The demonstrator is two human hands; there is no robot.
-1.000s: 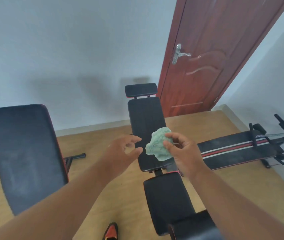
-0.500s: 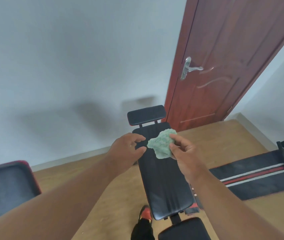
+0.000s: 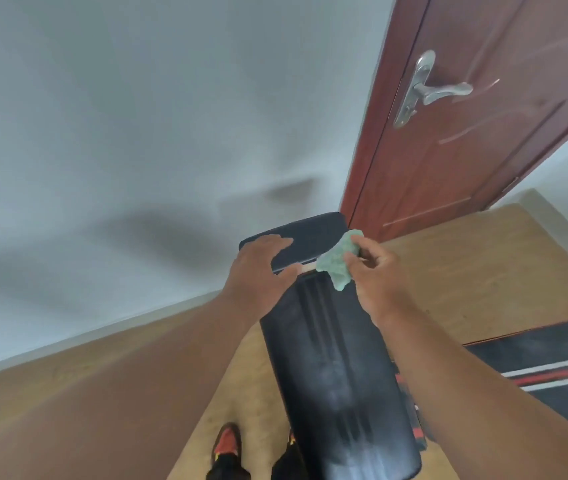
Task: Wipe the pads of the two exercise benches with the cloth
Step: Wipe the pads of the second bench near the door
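We stand on a tan wooden floor (image 3: 466, 271) facing a pale grey wall (image 3: 137, 133), with a reddish-brown wooden door (image 3: 500, 150) and its silver lever handle (image 3: 428, 88) at right. A long black padded bench (image 3: 334, 368) runs away from us; its small black headrest pad (image 3: 310, 233) sits at the far end. A black mat with red and white stripes (image 3: 552, 368) lies on the floor to the right. Our left hand (image 3: 262, 268) rests on the headrest pad, fingers over its top and thumb under the near edge. Our right hand (image 3: 376, 268) pinches a crumpled pale green cloth (image 3: 338, 261) just beside that pad's right end. Half a second ago both hands hovered above the long pad; the second bench at left has left view.
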